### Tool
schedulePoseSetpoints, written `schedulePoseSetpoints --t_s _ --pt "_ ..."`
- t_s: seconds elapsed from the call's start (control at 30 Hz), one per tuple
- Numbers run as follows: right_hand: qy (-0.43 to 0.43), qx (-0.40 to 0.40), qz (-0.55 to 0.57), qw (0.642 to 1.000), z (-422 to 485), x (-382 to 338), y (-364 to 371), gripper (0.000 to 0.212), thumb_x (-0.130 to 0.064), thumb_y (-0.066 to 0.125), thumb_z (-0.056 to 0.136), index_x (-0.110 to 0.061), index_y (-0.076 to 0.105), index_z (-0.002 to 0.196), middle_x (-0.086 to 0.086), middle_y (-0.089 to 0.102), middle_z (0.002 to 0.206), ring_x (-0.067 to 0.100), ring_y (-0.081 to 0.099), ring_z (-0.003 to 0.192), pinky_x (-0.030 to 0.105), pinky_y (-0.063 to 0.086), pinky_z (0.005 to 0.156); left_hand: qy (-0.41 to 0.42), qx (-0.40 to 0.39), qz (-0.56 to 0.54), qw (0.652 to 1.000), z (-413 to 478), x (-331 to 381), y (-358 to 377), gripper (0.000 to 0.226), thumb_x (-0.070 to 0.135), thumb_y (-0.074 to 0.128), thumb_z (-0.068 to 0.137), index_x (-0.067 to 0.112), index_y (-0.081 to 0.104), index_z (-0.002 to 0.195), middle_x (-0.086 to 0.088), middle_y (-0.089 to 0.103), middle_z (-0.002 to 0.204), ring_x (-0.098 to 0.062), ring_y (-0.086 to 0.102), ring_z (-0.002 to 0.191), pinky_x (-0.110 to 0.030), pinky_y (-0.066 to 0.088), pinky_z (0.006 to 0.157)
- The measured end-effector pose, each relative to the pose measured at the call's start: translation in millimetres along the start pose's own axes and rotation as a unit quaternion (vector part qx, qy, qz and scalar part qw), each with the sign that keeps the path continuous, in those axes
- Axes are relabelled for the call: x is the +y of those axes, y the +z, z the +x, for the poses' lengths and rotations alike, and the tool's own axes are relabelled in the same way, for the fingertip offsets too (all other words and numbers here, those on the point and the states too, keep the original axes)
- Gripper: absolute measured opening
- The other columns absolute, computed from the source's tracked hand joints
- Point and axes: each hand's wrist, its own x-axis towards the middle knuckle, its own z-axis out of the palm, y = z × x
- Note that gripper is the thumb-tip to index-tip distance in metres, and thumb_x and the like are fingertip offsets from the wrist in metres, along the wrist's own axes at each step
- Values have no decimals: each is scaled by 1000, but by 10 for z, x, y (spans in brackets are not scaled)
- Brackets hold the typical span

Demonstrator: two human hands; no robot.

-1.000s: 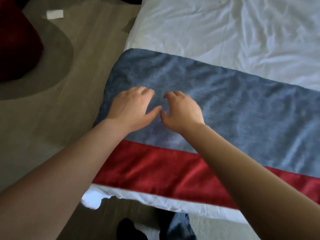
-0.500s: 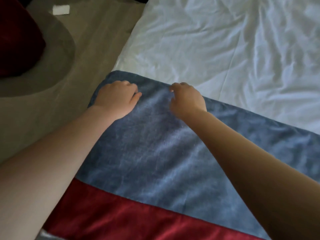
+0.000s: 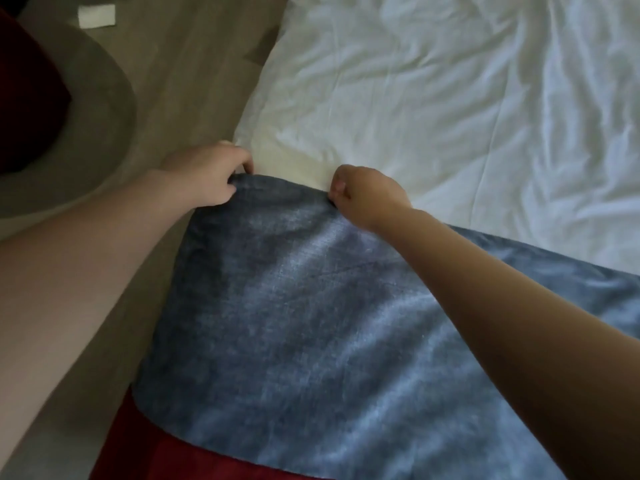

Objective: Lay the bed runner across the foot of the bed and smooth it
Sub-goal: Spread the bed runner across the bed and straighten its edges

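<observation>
no readable text, labels, brands or numbers anywhere in view

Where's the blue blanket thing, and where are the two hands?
bed runner [image 3: 311, 306]: head view, middle of its blue part.
left hand [image 3: 205, 179]: head view, back of the hand, gripping the runner's far edge.
right hand [image 3: 367, 196]: head view, back of the hand, pinching the same edge.
</observation>
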Motion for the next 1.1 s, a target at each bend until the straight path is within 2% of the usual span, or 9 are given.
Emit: schedulePoseSetpoints --t_s 0.13,0.33,0.4,0.53,0.67,0.77,0.9,0.97,1.1 --pt "3 -41 -4 999 114 -165 -38 18 -21 43 94 -17 60 96 3 63 92 25 60 84 34 50 70 45 11 -22 999 84 -56 -36 12 20 54 91 23 61 100 4 50 96 -16 53 73 -27 35 54" --pt "28 -35 -26 999 171 -255 39 19 -12 44 92 -22 60 97 2 64 95 26 60 85 36 53 73 86 -27 -16 996 171 -115 -48 12 18 63 85 19 62 97 -2 55 103 -22 54 92 -35 46 71" --pt "30 -27 -47 998 181 -277 68 18 -11 46 92 -19 60 101 3 63 96 26 60 83 35 51 70 73 -26 13 997 172 -141 -79 8 21 65 85 21 61 92 -3 58 102 -26 56 92 -40 50 74" --pt "30 51 -87 994 209 -321 91 10 -16 54 91 -15 57 101 3 61 92 23 52 73 32 37 63 56 35 110 992 219 -116 -136 6 25 61 89 21 64 92 -5 64 100 -29 59 92 -33 44 74" --pt "57 50 -54 996 211 -341 103 16 -10 49 92 -17 58 103 3 61 97 23 50 75 32 34 65 31 56 157 986 264 -8 -93 16 9 57 89 16 67 98 -8 62 106 -31 58 97 -37 43 79" --pt "43 40 -32 998 152 -228 30 17 -20 45 94 -22 59 104 1 62 101 23 57 84 33 41 71 64 88 93 990 274 66 -79 22 5 52 86 14 68 96 -7 63 103 -31 59 93 -37 45 74" --pt "35 5 -50 998 -16 124 -124 12 -34 50 91 -27 59 96 -4 61 99 20 58 89 35 43 82 181 111 17 977 315 205 -102 16 32 64 85 18 68 92 0 63 93 -20 57 82 -27 35 63" --pt "38 -10 -53 998 -106 329 -155 8 -34 54 90 -30 60 92 -7 61 98 17 58 92 38 45 89 212 92 22 973 361 313 -78 12 32 69 82 21 69 88 2 60 89 -20 56 81 -26 31 64" --pt "15 17 -54 998 -96 538 -87 5 -28 58 90 -29 62 87 -4 59 104 20 54 103 40 40 92 174 45 42 983 456 464 -25 4 20 67 83 21 67 80 2 56 88 -24 56 85 -30 35 66"
